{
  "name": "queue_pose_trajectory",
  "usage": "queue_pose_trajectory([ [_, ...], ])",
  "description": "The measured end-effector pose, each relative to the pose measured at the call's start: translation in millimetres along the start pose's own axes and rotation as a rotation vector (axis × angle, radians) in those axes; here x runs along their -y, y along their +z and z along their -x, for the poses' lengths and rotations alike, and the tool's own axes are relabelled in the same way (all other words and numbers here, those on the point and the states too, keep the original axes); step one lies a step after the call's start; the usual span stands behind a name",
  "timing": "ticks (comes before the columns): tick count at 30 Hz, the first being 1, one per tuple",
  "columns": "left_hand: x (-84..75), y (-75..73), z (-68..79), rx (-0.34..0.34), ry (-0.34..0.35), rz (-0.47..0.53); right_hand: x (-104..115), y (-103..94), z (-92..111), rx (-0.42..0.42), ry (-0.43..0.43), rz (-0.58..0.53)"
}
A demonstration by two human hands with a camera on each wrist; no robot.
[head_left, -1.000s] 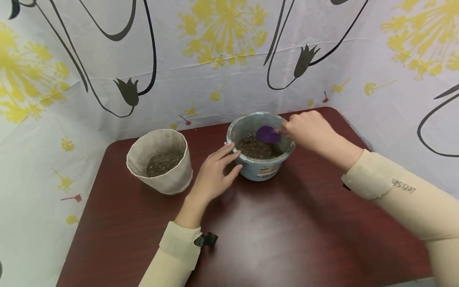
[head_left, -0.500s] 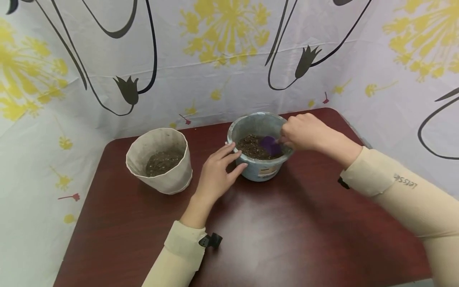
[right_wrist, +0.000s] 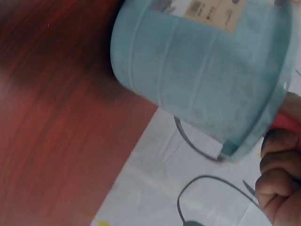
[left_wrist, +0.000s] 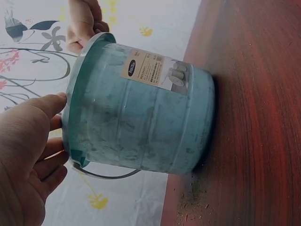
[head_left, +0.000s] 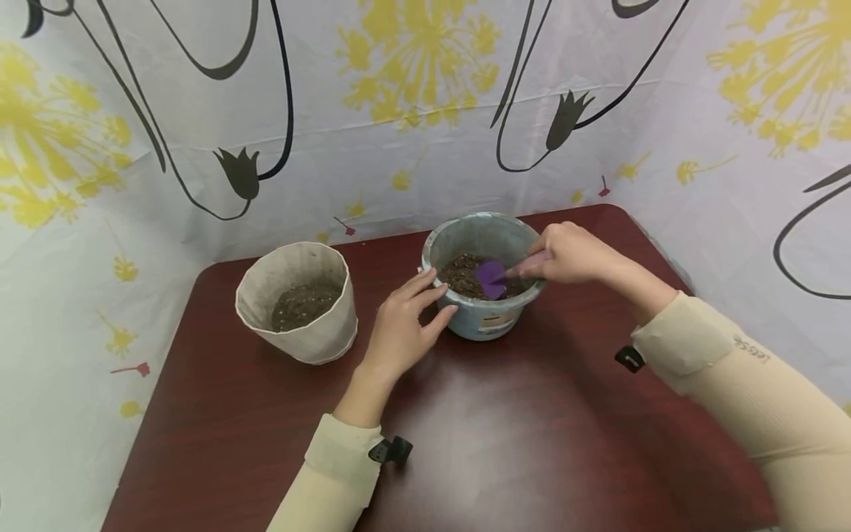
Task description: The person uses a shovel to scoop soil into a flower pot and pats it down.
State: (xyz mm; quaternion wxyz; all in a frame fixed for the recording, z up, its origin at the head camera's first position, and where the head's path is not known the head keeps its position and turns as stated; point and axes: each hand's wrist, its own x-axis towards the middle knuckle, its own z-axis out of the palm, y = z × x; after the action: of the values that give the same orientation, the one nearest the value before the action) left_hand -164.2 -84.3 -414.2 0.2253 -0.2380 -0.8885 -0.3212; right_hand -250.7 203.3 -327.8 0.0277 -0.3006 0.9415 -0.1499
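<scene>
My right hand [head_left: 570, 253] grips the pinkish handle of a small purple garden trowel [head_left: 490, 278]. The trowel's blade is down in the dark soil [head_left: 463, 276] inside a blue-green bucket [head_left: 484, 319]; its tip is hidden. In the right wrist view, curled fingers [right_wrist: 277, 165] wrap the handle beside the bucket's rim. On the bucket's left side, my left hand [head_left: 401, 325] rests its fingertips on the rim, fingers loosely bent and thumb spread. The left wrist view has that hand [left_wrist: 28, 150] touching the rim from outside.
A whitish plastic pot [head_left: 332, 325], partly filled with soil, stands left of the bucket. Both sit on a dark red wooden table [head_left: 492, 428]. A patterned sheet [head_left: 399, 170] hangs behind. Soil crumbs [left_wrist: 195, 202] lie by the bucket's base.
The trowel's blade has gone from above the soil down into it, and its handle has tilted lower. My right hand has dropped slightly; the left stays at the rim.
</scene>
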Motion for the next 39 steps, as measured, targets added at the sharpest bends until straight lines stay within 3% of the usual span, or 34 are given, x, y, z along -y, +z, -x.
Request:
queue_pose_trajectory([
  [3,-0.1,-0.2,0.6,-0.002,-0.005,0.0,-1,4.8,-1,-0.02,-0.019,-0.1],
  [9,-0.9,0.7,1.8,0.005,-0.009,-0.008,-3,11.6,-1,0.003,0.046,-0.272],
  [13,-0.7,0.7,2.7,0.011,-0.017,-0.005,-4,14.1,-1,0.004,0.067,-0.321],
  [20,-0.8,0.3,4.0,0.031,-0.018,0.007,-7,14.7,6,0.019,0.183,-0.424],
  [29,0.1,-1.9,2.9,0.048,-0.02,0.0,-10,11.2,21,-0.033,0.293,-0.521],
  [39,1.9,-0.5,1.7,-0.01,-0.025,-0.049,-16,17.2,36,-0.088,0.226,-0.585],
])
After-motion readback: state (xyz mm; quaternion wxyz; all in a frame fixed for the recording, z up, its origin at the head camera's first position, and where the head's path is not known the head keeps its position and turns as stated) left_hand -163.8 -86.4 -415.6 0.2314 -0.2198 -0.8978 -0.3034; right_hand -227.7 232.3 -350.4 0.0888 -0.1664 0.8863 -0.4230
